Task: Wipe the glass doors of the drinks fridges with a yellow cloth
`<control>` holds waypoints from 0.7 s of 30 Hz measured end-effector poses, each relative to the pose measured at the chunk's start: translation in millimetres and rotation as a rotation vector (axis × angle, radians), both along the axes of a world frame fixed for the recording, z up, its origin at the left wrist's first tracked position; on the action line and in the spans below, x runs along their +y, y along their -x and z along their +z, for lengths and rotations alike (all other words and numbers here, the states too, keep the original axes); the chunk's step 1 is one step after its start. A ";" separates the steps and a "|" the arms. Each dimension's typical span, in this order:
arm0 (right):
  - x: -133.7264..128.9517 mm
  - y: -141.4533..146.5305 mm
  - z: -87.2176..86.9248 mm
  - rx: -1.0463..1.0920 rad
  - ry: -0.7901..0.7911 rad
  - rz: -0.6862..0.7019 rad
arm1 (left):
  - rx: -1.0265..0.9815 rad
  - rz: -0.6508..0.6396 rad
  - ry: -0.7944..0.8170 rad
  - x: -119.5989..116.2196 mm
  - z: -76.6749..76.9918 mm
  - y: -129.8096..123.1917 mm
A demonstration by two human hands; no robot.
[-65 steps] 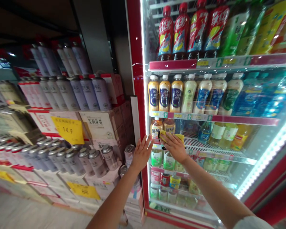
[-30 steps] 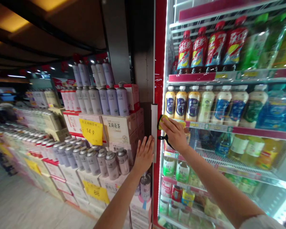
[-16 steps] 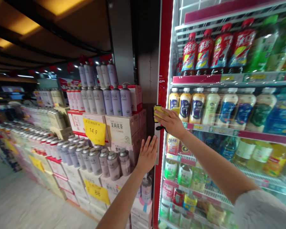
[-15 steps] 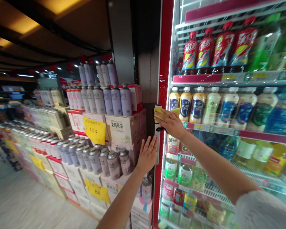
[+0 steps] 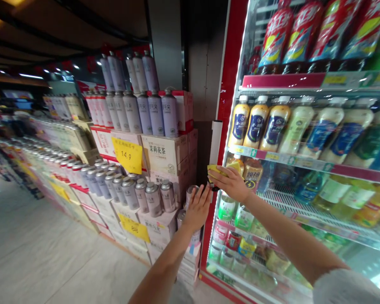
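My right hand (image 5: pixel 232 184) presses a folded yellow cloth (image 5: pixel 218 169) against the long white door handle (image 5: pixel 215 141) of a red-framed drinks fridge (image 5: pixel 227 63). Its fingers lie over the cloth, and a small dark piece shows beneath them. Lower and to the left, my left hand (image 5: pixel 197 209) is stretched out with its fingers pointing up, close beside the handle. Nothing shows in it; whether its fingertips touch the handle I cannot tell.
Behind the glass stand rows of bottles (image 5: pixel 277 124) on shelves with price strips. At left, cans (image 5: pixel 152 198) stand on stacked cartons (image 5: pixel 161 154) with yellow price signs (image 5: pixel 126 154). Pale floor (image 5: pixel 66 257) runs along the cartons.
My right hand has slid down the handle with the cloth, baring its upper part. The left hand stays low beside the handle, now nearer the right hand. The view has tilted downward.
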State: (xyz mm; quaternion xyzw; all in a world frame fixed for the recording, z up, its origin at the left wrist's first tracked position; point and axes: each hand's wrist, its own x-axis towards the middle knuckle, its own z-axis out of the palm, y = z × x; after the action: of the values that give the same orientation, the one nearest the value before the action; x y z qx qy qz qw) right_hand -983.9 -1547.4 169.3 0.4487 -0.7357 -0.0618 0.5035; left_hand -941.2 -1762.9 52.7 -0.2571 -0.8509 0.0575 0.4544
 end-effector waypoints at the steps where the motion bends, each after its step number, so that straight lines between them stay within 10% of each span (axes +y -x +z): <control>1: -0.3 -0.4 -5.8 -0.004 0.003 0.003 | -0.009 0.005 0.003 0.2 -7.4 -1.6; 12: -0.3 -7.4 -77.0 -0.041 -0.026 0.009 | -0.046 0.043 -0.003 -2.1 -68.7 -19.0; 21: -2.4 -19.2 -116.0 -0.124 -0.088 0.001 | -0.078 0.055 -0.042 -7.7 -74.9 -41.8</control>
State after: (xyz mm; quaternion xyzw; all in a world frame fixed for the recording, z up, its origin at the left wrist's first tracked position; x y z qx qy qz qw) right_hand -964.8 -1549.7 53.3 0.4737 -0.7619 -0.0660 0.4367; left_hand -899.4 -1770.6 -22.3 -0.2260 -0.8757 0.0422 0.4246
